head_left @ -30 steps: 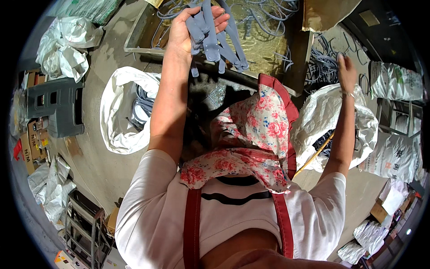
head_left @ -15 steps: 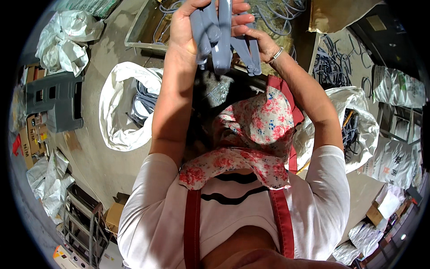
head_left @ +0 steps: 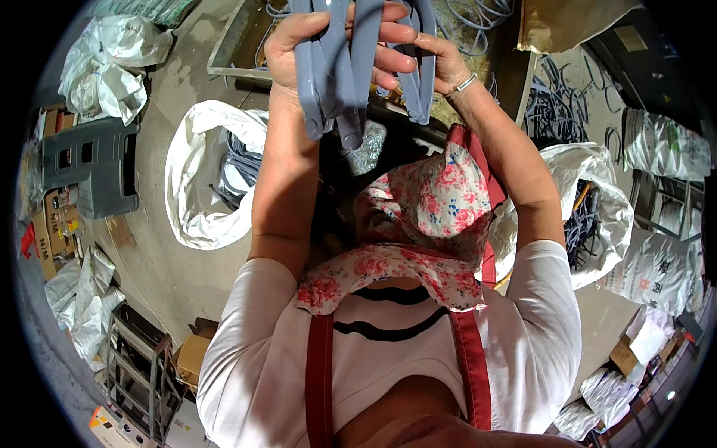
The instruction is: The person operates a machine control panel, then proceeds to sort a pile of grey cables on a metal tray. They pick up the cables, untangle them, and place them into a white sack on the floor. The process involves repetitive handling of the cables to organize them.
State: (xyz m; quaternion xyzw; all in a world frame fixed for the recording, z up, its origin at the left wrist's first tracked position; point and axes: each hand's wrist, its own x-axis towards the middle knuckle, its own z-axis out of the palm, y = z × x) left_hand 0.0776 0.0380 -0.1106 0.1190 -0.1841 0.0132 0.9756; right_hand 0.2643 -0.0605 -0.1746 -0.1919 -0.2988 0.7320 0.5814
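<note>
Several grey-blue, flat strips with rounded ends point(head_left: 332, 82), glossy and rubbery-looking, lie in my left hand point(head_left: 282, 56). Its thumb rests on the near side, and its fingers wrap behind them and show at their right. My right hand point(head_left: 448, 66), with a silver-coloured bracelet at the wrist, is closed at a narrower looped grey-blue strip point(head_left: 422, 89). That strip hangs just right of the left hand's bundle. The upper ends of the strips run out of the picture at the top. Both hands are above the near edge of a metal tray point(head_left: 243, 73).
Thin grey tubing point(head_left: 478, 41) lies coiled in the tray. An open white sack point(head_left: 187, 216) with grey strips stands left, another white sack point(head_left: 612, 261) with dark strips right. More strips point(head_left: 553, 112) are heaped at far right. A grey plastic stool point(head_left: 108, 179) is at left.
The bundle in my left hand has come lower and a little to the left, its strips turned and more fanned out. My right hand has shifted slightly, still at the narrower strip.
</note>
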